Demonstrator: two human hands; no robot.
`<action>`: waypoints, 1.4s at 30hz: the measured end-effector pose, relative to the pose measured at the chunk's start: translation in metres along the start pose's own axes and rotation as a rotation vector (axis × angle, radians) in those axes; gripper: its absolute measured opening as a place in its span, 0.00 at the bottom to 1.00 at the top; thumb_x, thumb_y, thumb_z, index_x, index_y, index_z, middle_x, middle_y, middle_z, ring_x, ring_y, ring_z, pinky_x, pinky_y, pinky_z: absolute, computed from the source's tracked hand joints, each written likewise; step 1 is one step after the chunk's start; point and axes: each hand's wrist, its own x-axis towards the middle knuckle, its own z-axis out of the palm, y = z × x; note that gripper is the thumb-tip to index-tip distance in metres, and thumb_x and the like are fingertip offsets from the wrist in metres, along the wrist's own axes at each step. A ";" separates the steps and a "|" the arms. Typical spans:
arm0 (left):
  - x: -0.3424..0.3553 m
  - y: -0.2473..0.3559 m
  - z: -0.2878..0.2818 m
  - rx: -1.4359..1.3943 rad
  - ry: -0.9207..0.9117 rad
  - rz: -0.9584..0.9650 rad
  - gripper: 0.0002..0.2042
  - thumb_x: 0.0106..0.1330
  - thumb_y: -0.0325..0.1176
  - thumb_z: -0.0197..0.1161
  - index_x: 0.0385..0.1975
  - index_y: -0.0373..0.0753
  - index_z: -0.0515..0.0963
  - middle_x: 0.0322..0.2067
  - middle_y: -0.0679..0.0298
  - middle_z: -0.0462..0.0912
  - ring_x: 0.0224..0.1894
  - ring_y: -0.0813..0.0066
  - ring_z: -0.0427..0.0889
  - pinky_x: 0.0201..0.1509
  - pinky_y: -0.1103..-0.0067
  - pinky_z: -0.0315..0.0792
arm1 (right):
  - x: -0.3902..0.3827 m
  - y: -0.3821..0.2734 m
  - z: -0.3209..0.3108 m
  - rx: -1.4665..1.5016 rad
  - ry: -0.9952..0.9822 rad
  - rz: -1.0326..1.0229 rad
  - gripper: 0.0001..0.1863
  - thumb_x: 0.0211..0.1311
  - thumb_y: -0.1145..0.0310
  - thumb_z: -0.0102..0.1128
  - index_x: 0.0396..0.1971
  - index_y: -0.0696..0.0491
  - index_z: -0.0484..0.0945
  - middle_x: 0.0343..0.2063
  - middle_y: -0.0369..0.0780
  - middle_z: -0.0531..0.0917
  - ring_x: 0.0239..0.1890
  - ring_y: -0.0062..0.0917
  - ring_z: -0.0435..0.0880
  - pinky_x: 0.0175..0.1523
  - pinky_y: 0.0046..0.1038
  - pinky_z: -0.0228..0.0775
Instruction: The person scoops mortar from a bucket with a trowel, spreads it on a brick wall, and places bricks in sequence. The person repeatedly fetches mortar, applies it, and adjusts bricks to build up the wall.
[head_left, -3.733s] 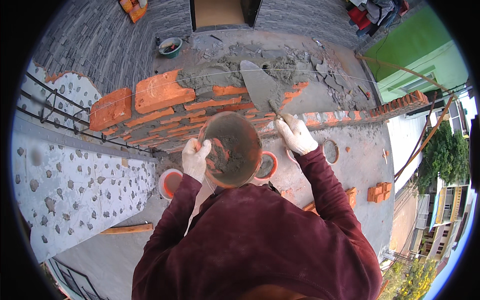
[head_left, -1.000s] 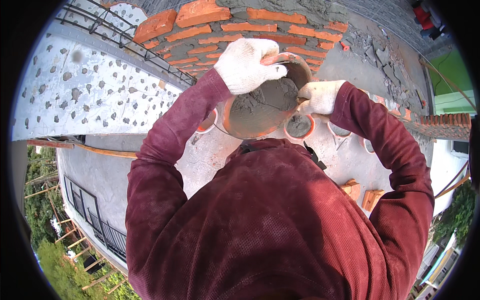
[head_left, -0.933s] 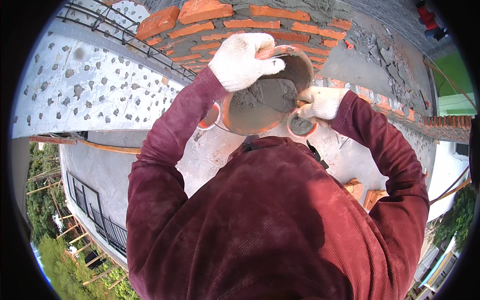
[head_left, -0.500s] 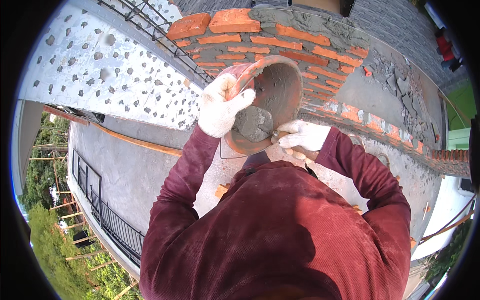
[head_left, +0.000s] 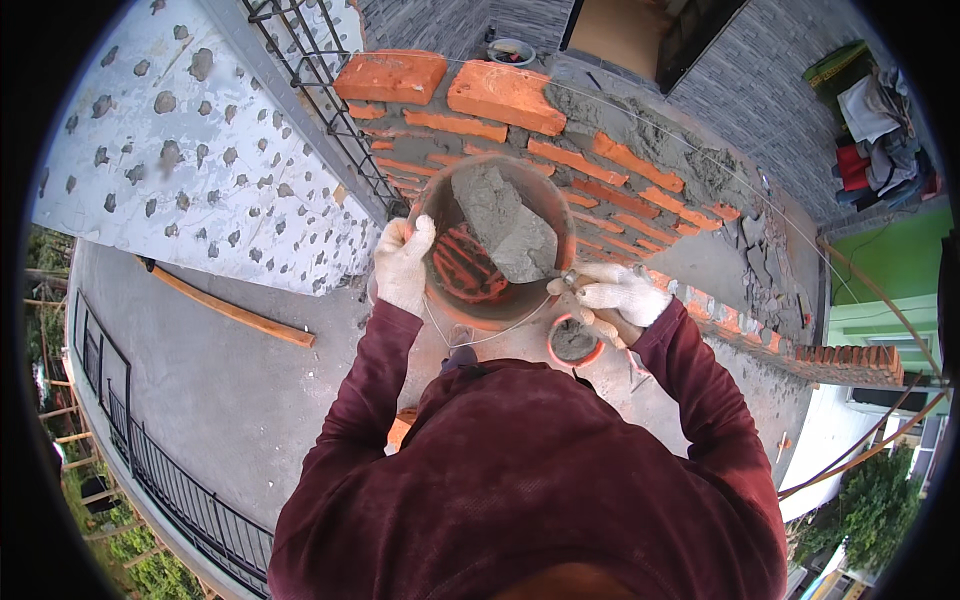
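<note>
My left hand (head_left: 401,262), in a white knit glove, grips the left rim of a mortar-smeared bucket (head_left: 465,266). In my gloved right hand (head_left: 615,298) is the trowel (head_left: 522,245), its blade lying over the bucket's inside with a mass of grey mortar (head_left: 482,195) on it. The bucket's wire handle hangs loose below. Just beyond stands the brick wall (head_left: 505,98), with wet mortar (head_left: 610,112) along part of its top and a thin string stretched over it. A smaller red-rimmed bucket of mortar (head_left: 573,340) sits on the floor below my right hand.
A pitted white wall (head_left: 190,150) with a rebar cage (head_left: 318,75) is at left. A curved wooden plank (head_left: 230,305) lies on the concrete floor beside a black railing (head_left: 180,480). A low brick wall (head_left: 740,335) runs right, near leaning poles (head_left: 870,460) and hanging clothes (head_left: 875,130).
Earlier the trowel was on the wall top; it has moved into the bucket. Since half a second ago the bucket has levelled, my left hand has moved lower, and the loaded blade shows more fully.
</note>
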 end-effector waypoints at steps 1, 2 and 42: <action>0.012 -0.006 -0.007 -0.037 -0.011 -0.008 0.14 0.70 0.33 0.70 0.25 0.45 0.70 0.26 0.79 0.69 0.29 0.90 0.63 0.34 0.87 0.59 | 0.000 -0.017 0.006 -0.027 0.049 -0.031 0.26 0.68 0.65 0.63 0.58 0.66 0.72 0.27 0.38 0.78 0.15 0.18 0.73 0.17 0.19 0.62; 0.024 -0.008 -0.008 -0.069 -0.025 -0.022 0.14 0.70 0.33 0.70 0.25 0.45 0.70 0.27 0.79 0.69 0.29 0.90 0.63 0.34 0.87 0.59 | -0.002 -0.035 0.012 -0.057 0.104 -0.072 0.26 0.68 0.65 0.63 0.59 0.67 0.72 0.26 0.39 0.78 0.15 0.19 0.73 0.18 0.20 0.63; -0.113 -0.452 0.041 0.839 -0.507 -1.055 0.19 0.63 0.26 0.71 0.53 0.38 0.75 0.45 0.58 0.83 0.41 0.63 0.85 0.37 0.68 0.82 | -0.126 0.494 -0.050 1.449 1.656 -0.151 0.07 0.67 0.69 0.59 0.40 0.50 0.70 0.24 0.38 0.77 0.18 0.29 0.77 0.23 0.34 0.76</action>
